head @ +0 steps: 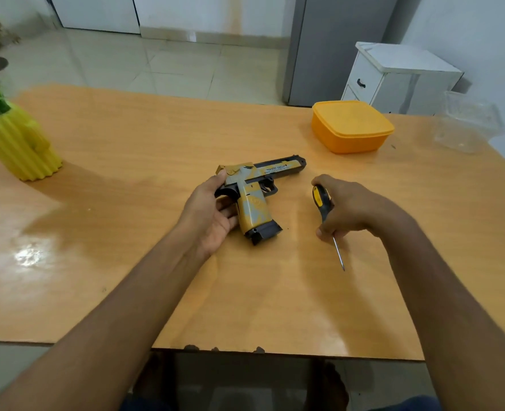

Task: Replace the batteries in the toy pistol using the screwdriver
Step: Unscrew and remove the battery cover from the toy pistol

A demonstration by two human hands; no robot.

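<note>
A yellow, grey and black toy pistol (257,191) lies on its side in the middle of the wooden table (156,143), barrel pointing right, grip toward me. My left hand (212,215) holds it at the back of the grip, thumb on the rear of the slide. To its right my right hand (349,209) grips a screwdriver (323,207) by its black and yellow handle; the thin metal shaft points down toward me, tip just above the table. The screwdriver is apart from the pistol.
A shut orange plastic box (352,126) stands at the back right, a clear plastic container (467,126) at the right edge. A yellow ribbed plant pot (17,146) stands at the left. Beyond the table are a white drawer cabinet (393,75) and tiled floor.
</note>
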